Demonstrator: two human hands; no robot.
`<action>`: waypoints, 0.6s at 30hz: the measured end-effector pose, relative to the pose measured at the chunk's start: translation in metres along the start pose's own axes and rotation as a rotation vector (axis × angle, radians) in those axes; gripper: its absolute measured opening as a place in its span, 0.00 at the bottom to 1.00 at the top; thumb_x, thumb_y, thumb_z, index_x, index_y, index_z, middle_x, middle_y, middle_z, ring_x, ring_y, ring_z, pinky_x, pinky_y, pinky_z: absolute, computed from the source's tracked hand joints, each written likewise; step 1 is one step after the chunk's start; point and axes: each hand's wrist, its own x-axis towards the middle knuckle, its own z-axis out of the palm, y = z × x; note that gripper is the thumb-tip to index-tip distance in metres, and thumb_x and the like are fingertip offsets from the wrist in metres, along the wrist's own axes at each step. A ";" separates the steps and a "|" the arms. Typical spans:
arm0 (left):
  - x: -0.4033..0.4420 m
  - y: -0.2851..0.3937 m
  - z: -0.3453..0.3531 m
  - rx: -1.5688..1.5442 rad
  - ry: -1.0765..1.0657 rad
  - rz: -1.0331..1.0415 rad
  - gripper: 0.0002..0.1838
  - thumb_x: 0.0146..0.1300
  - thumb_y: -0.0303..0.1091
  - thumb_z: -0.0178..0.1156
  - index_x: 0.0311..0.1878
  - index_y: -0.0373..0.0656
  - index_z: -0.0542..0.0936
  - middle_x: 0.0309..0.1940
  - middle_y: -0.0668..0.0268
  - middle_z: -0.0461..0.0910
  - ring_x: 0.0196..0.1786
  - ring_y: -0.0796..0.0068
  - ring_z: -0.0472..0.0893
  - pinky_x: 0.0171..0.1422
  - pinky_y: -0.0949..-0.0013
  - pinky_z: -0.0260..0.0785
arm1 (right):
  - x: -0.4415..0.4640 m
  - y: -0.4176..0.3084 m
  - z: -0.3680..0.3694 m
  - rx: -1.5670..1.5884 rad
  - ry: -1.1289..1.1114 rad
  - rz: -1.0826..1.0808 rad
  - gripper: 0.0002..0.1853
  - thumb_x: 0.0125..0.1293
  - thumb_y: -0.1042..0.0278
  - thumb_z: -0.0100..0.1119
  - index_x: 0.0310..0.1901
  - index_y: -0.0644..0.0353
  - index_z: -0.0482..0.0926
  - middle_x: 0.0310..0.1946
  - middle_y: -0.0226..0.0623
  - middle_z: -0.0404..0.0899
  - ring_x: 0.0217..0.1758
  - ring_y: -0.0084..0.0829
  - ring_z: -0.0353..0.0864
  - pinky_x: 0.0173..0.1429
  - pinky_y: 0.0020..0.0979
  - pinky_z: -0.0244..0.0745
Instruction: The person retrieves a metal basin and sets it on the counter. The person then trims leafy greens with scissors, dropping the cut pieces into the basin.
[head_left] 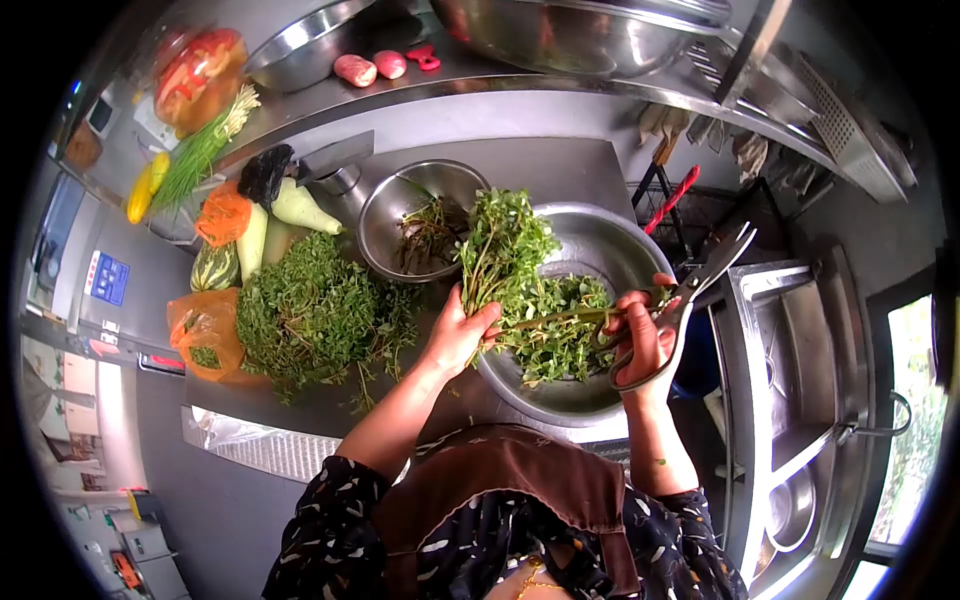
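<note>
My left hand [458, 332] is closed around the stems of a bunch of leafy greens [507, 240], raised over the left rim of a large metal basin [590, 222]. Cut leafy sprigs [560, 345] lie inside that basin. In my right hand [643, 345], above the basin's right side, is a pair of scissors [712, 268], with fingers through the handles and blades pointing up and right. A long stem [555, 319] stretches between my two hands. Left of the bunch, a smaller metal bowl [375, 222] contains brownish stems [428, 235].
A big heap of greens [305, 310] covers the counter's left, beside an orange plastic bag [203, 335], pale gourds [305, 208] and a cleaver [335, 155]. An overhead shelf [480, 80] carries bowls and vegetables. A sink [800, 350] is at right.
</note>
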 end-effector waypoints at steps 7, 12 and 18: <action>-0.001 -0.014 -0.002 0.019 -0.054 -0.032 0.20 0.67 0.28 0.57 0.59 0.54 0.65 0.35 0.72 0.71 0.29 0.82 0.69 0.28 0.77 0.66 | 0.057 0.015 0.101 -0.221 -0.204 -0.224 0.25 0.65 0.72 0.59 0.60 0.65 0.60 0.36 0.40 0.78 0.33 0.29 0.82 0.36 0.28 0.77; -0.004 -0.003 -0.008 -0.063 -0.067 -0.093 0.22 0.67 0.29 0.58 0.60 0.51 0.63 0.39 0.70 0.73 0.29 0.81 0.73 0.26 0.76 0.68 | 0.070 0.028 0.119 -0.300 -0.414 -0.099 0.24 0.64 0.71 0.60 0.59 0.63 0.64 0.33 0.34 0.77 0.31 0.22 0.79 0.33 0.24 0.75; -0.005 0.017 -0.024 -0.333 -0.169 -0.162 0.12 0.68 0.32 0.56 0.50 0.49 0.66 0.31 0.67 0.73 0.21 0.83 0.67 0.20 0.77 0.58 | 0.024 0.004 0.019 -0.257 -0.636 0.124 0.24 0.63 0.69 0.61 0.60 0.59 0.67 0.25 0.20 0.66 0.22 0.12 0.62 0.26 0.17 0.55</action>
